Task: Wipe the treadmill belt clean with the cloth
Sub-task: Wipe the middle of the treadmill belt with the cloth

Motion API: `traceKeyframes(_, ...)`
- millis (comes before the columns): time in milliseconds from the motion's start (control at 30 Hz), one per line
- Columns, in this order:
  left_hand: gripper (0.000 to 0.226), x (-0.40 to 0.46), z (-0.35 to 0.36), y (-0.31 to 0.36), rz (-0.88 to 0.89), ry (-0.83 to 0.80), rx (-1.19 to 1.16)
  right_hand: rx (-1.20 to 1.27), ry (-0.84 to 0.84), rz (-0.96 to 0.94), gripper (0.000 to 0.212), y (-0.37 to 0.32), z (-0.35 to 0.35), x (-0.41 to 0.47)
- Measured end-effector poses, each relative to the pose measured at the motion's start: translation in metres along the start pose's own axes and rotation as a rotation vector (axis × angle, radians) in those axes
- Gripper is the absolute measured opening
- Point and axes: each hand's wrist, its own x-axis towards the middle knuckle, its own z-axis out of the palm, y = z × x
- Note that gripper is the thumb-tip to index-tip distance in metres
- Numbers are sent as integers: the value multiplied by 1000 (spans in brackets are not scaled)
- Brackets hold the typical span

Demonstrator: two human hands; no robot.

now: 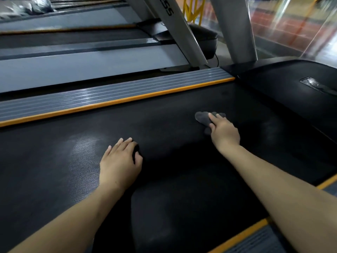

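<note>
So the cloth (pixel 204 118) is a small dark grey wad sitting on the treadmill belt (pixel 173 110), over toward the far right part of it, close to the black motor cover (pixel 284 83). The right hand (pixel 225 133) is on top of it, fingers (pixel 212 116) pretty much straight and pressing it flat onto the belt, with the cloth bunching out past the fingertips on the left and far side. The left hand (pixel 120 164) is nearer and further left, well apart from the cloth, resting palm down on the belt with fingers relaxed and slightly spread, holding nothing. There's a paler dusty-looking patch (pixel 83 152) on the belt just left of that hand. An orange strip (pixel 116 101) and a ribbed grey side rail (pixel 109 90) run along the far edge of the belt.
</note>
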Motion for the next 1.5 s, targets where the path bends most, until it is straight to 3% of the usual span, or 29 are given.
traceKeyframes(133, 39, 1, -2, 2, -6, 2, -1, 24, 34, 36, 41, -36, 11, -17)
traceKeyframes(267, 44, 0, -6, 2, 14, -1, 6, 122, -25, -346, 42, -120, 51, -78)
traceKeyframes(333, 50, 0, -9, 2, 32, -3, 12, 198, -125, -495, 44, -117, 47, -79)
traceKeyframes(367, 51, 0, -10, 2, 33, -10, 14, 183, -78, -523, 44, -100, 43, -67)
traceKeyframes(433, 46, 1, -9, 1, 20, -20, 15, 116, 22, -370, 43, -53, 27, -39)
traceKeyframes(533, 42, 0, -7, 4, 2, -12, 12, 26, -16, -16, 42, 7, -1, -8)
traceKeyframes(633, 42, 2, -5, 4, -1, -12, 12, -29, 36, 87, 43, -1, -2, -11)
traceKeyframes(700, 42, 1, -6, 3, -6, -17, 9, -36, 50, 33, 40, -37, 11, -26)
traceKeyframes(833, 42, 0, -8, 3, 5, -10, 11, 49, -73, -423, 44, -119, 52, -95)
traceKeyframes(900, 43, 0, -8, 3, 14, -14, 13, 117, -114, -579, 46, -106, 44, -89)
traceKeyframes(967, 41, 1, -7, 2, 21, -9, 8, 74, -80, -506, 46, -68, 30, -64)
traceKeyframes(1067, 40, 2, -6, 4, 10, -1, -7, -26, -1, -152, 46, -1, 8, -23)
traceKeyframes(1167, 40, 2, -5, 4, 12, 6, -3, -66, 41, 57, 45, -12, 4, -25)
traceKeyframes(1233, 40, 3, -6, 3, 17, 1, -10, -49, 25, -44, 44, -54, 15, -48)
traceKeyframes(1300, 40, 2, -6, 2, 27, -9, -2, -10, 36, -289, 45, -96, 35, -90)
traceKeyframes(1400, 41, 1, -7, 3, 20, -17, -10, 169, -76, -513, 48, -97, 34, -114)
traceKeyframes(1500, 44, 1, -9, 4, 10, -6, -8, 121, -34, -394, 47, -35, 11, -71)
